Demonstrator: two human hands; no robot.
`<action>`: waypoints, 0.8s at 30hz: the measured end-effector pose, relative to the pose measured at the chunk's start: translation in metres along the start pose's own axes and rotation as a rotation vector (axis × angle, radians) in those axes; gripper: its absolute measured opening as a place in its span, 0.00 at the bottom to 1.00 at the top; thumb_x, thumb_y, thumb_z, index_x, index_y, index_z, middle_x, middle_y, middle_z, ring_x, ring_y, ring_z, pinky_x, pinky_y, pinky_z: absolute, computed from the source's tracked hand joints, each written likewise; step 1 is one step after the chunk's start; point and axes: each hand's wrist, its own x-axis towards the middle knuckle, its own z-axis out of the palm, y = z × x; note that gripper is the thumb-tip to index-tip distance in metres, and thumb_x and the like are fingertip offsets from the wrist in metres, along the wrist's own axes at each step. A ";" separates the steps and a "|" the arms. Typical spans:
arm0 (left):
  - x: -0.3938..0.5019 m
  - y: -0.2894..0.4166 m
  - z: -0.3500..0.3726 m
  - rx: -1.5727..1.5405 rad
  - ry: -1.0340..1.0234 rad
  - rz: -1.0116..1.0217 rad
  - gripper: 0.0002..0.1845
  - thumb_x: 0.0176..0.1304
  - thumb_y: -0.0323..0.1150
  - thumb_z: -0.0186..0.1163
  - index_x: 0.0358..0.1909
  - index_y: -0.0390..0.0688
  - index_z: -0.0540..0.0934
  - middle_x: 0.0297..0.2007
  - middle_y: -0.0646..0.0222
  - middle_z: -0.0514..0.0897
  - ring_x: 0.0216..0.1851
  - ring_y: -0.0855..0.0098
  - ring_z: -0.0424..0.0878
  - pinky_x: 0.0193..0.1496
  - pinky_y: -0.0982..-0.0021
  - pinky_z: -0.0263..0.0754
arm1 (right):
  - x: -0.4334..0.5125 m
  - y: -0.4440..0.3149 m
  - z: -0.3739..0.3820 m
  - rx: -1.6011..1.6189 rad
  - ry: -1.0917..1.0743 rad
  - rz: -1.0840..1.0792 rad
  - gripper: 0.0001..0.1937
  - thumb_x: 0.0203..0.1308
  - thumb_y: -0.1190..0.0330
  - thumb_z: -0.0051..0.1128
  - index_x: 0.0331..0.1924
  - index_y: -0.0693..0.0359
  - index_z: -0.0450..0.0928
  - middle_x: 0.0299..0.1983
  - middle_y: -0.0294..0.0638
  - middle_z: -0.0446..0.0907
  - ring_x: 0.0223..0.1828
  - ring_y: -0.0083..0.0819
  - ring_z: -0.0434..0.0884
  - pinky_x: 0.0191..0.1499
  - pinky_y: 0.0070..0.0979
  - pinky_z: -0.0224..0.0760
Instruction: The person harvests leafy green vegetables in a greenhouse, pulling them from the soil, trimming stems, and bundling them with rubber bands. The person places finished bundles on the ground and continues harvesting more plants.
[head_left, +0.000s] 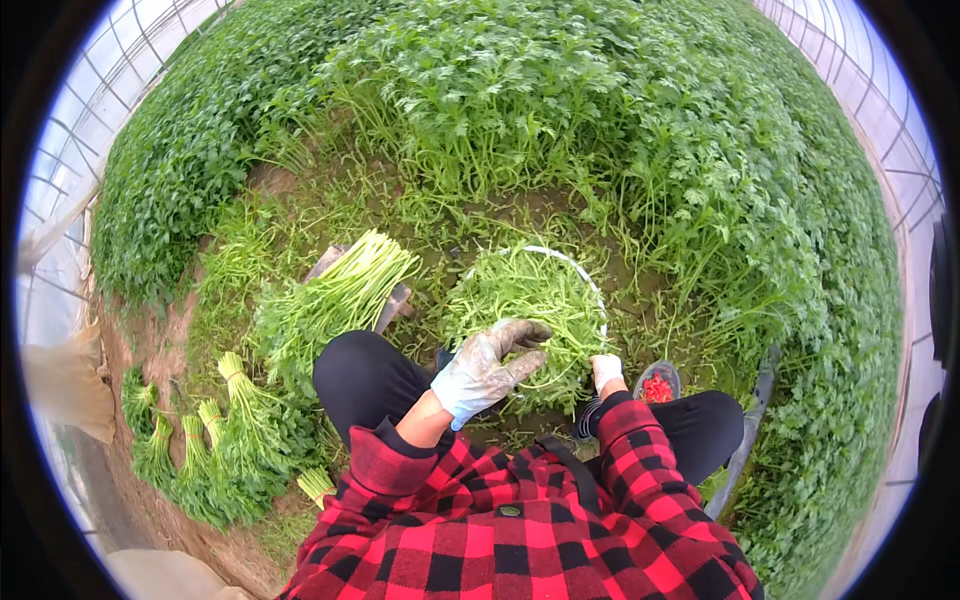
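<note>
A round container with a white rim (581, 271) stands between my knees, heaped with loose leafy green trimmings (517, 296). Over its near left side is my left hand (491, 367) in a soiled white glove, thumb and fingers apart. Nothing shows between those fingers. My right hand (606, 371), also in a pale glove, is closed at the container's near right edge, its fingers mostly hidden. Left of the container, a loose pile of cut leafy stems (360, 274) lies across a low wooden support (394, 306), cut ends pointing away from me.
Several banded bundles of greens (225, 442) lie on the soil at left. A grey shoe (660, 371) has small red pieces (657, 388) in or on it. Dense leafy plants (525, 75) stand ahead and right. A grey strip (742, 442) lies beside my right knee.
</note>
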 end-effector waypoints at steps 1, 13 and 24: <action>0.009 -0.015 0.007 0.070 0.062 -0.019 0.21 0.66 0.37 0.64 0.57 0.39 0.78 0.48 0.61 0.82 0.51 0.69 0.81 0.55 0.67 0.75 | 0.001 -0.001 0.003 0.116 0.062 0.080 0.11 0.50 0.69 0.63 0.37 0.66 0.81 0.28 0.45 0.82 0.25 0.32 0.76 0.32 0.33 0.69; 0.163 -0.231 0.074 0.992 0.267 -0.111 0.35 0.64 0.53 0.56 0.69 0.46 0.66 0.71 0.49 0.59 0.73 0.48 0.53 0.74 0.43 0.41 | -0.024 -0.144 -0.050 -0.280 0.439 -0.428 0.19 0.59 0.62 0.60 0.52 0.63 0.80 0.48 0.46 0.83 0.44 0.35 0.84 0.50 0.27 0.74; 0.177 -0.282 0.059 0.847 0.120 -0.363 0.38 0.53 0.43 0.63 0.69 0.52 0.65 0.68 0.57 0.64 0.69 0.51 0.59 0.71 0.48 0.49 | 0.248 -0.294 -0.018 -0.385 0.489 -0.412 0.17 0.67 0.64 0.49 0.54 0.62 0.79 0.48 0.54 0.82 0.49 0.51 0.82 0.53 0.38 0.74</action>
